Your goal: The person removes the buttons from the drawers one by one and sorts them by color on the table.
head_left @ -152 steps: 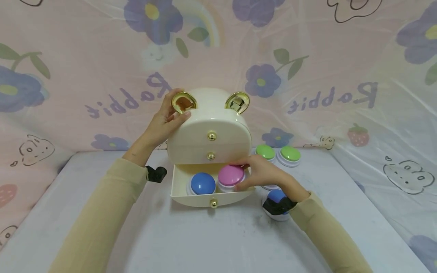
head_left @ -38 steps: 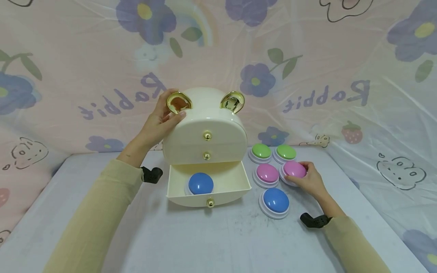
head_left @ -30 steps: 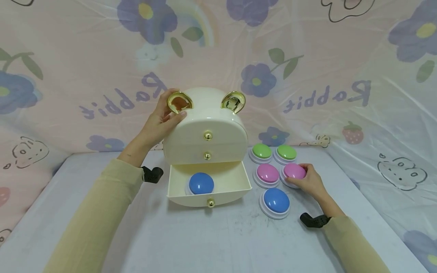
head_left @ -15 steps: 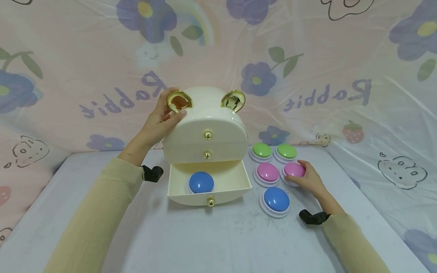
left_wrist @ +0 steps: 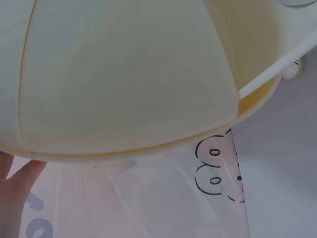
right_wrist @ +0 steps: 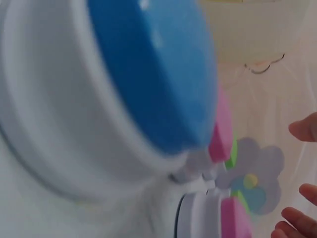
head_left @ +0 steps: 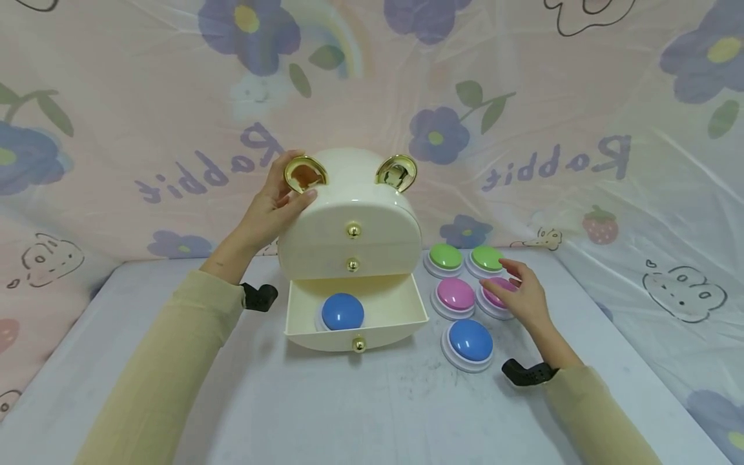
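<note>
A cream drawer box (head_left: 349, 242) with gold bear ears stands on the table, its bottom drawer (head_left: 395, 310) pulled out. My left hand (head_left: 267, 206) grips the box at its left ear, thumb in front and fingers behind. Inside the drawer, on the left, sits a blue push button (head_left: 343, 312) with a white base. My right hand (head_left: 526, 297) hovers with spread fingers close over the right pink push button (head_left: 495, 292), which it partly hides. In the right wrist view its thumb and fingertips stand apart from the buttons.
Beside the box, another pink button (head_left: 456, 294) stands in front of two green buttons (head_left: 445, 256), and a second blue button (head_left: 471, 340) is nearest me. A patterned cloth (head_left: 540, 97) hangs behind the white table (head_left: 349, 413).
Earlier my right hand took the pink button out of the drawer and set it down on the table at the right. Now its fingers have let go and lifted slightly. My left hand stays put.
</note>
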A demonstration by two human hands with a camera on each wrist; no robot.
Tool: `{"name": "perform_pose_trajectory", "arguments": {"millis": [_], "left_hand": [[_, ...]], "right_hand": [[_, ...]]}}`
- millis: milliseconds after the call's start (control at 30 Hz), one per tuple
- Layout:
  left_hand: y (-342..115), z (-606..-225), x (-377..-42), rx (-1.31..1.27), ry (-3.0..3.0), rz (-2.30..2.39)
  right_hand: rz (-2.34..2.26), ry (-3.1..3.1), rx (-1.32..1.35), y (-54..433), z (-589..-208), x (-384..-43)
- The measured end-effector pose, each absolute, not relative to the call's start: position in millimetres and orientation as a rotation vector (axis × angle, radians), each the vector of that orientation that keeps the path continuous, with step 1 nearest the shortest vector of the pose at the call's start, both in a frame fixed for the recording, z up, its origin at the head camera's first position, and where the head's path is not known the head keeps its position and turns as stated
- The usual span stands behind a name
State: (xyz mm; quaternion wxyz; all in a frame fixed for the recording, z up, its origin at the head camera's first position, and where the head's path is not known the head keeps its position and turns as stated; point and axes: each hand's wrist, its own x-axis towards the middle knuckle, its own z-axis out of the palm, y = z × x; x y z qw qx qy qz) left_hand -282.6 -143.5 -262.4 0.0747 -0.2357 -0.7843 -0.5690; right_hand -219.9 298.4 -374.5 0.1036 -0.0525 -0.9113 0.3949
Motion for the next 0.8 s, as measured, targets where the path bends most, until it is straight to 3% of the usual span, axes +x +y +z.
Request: {"name": "perform_pose_trajectory", "arguments": {"millis": [800], "left_hand": [[-143,-264,-284,-0.707,-2.354,-1.706]], "right_hand": [[1.384,-2.523,0.213,239,-359,-215]]}}
